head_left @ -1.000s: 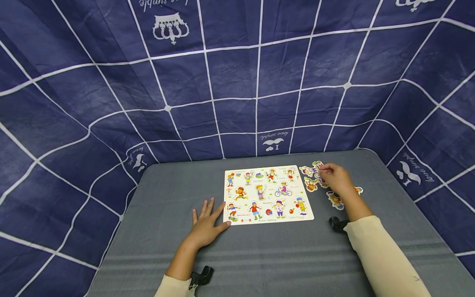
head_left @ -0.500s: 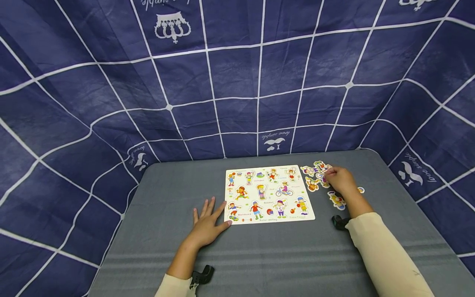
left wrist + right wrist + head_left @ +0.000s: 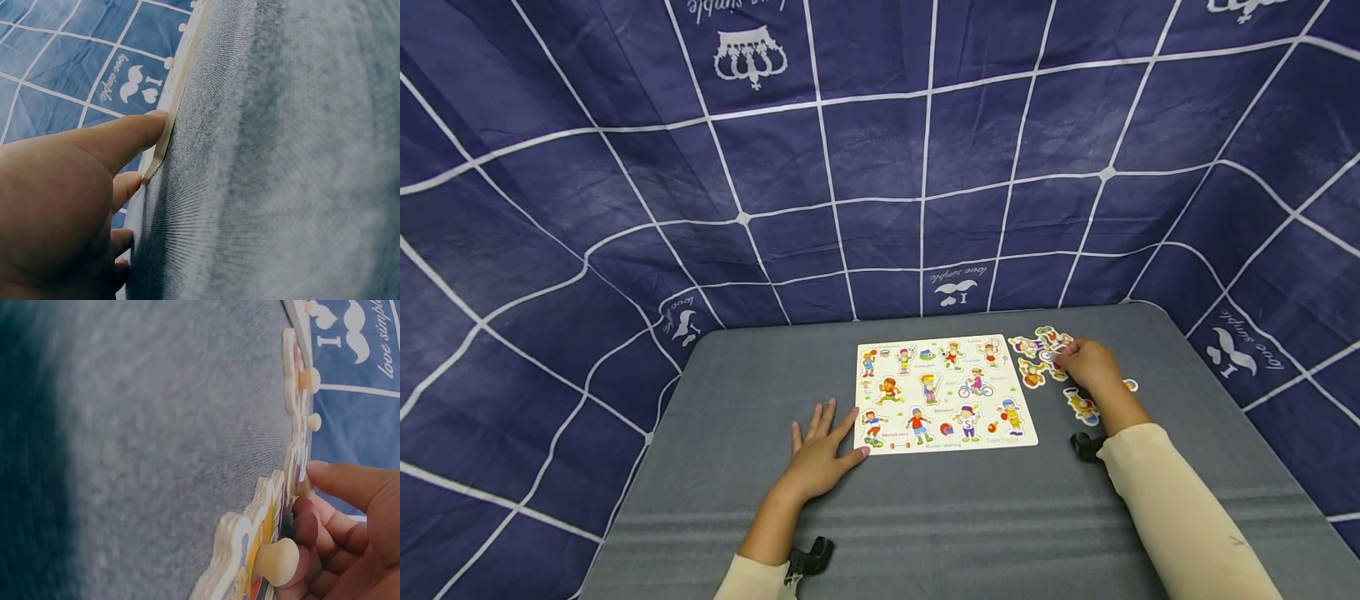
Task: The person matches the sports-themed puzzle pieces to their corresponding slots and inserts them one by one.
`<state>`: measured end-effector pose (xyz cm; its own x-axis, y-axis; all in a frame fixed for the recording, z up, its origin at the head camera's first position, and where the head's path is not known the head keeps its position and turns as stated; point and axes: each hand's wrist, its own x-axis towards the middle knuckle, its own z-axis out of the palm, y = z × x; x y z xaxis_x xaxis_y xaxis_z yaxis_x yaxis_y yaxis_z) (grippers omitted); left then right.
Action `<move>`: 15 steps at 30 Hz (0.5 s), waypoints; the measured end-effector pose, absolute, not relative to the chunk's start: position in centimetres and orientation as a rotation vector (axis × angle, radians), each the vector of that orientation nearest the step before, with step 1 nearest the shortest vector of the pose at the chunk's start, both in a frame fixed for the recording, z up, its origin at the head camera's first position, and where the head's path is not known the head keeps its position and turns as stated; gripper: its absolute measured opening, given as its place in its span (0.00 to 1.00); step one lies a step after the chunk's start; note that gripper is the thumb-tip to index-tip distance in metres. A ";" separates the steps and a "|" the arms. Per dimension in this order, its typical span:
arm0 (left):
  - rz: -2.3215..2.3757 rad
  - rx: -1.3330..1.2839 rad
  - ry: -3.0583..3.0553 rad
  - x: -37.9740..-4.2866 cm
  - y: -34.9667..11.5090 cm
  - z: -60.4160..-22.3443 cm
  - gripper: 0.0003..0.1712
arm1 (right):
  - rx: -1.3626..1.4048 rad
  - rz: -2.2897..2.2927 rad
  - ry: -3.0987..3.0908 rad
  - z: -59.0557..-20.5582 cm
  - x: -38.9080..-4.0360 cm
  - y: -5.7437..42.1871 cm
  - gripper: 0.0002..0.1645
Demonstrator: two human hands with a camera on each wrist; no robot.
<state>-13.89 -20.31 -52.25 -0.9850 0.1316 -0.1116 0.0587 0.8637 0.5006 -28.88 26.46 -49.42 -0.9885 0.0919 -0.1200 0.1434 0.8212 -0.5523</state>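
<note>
A puzzle board (image 3: 951, 404) printed with sports figures lies flat on the grey table. My left hand (image 3: 816, 462) rests at its left side with fingers spread; the thumb and index fingertip touch the board's edge (image 3: 164, 140), as the left wrist view shows. Right of the board, several knobbed wooden puzzle pieces (image 3: 1032, 372) lie in a cluster. There my right hand (image 3: 1090, 365) pinches a small knob (image 3: 304, 488) on one puzzle piece between thumb and fingers. That piece is mostly hidden by the hand. A nearer piece with a pale round knob (image 3: 279, 561) lies beside the fingers.
One loose piece (image 3: 1081, 406) lies beneath the right wrist, and another (image 3: 1130, 385) peeks out to its right. A blue gridded cloth (image 3: 880, 167) hangs behind the table and along both sides. Black wrist devices (image 3: 811, 556) sit by both sleeves.
My right hand has shifted slightly to the right over the cluster, uncovering more of the pieces at its top. The left hand and the board stay in place; the head view has shifted a little.
</note>
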 end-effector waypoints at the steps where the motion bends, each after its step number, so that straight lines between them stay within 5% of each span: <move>1: 0.774 0.149 2.894 -13.9 -20.3 -52.2 0.42 | 0.195 -0.893 2.911 -49.5 -28.9 26.4 0.15; 15: 0.778 0.143 2.886 -13.8 -20.3 -52.2 0.42 | 0.105 -0.936 2.974 -49.6 -28.7 26.5 0.11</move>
<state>-13.82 -20.30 -52.19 -0.9844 0.1303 -0.1180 0.0533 0.8609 0.5060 -28.71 26.53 -49.56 -0.9975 0.0578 -0.0415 0.0711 0.8178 -0.5711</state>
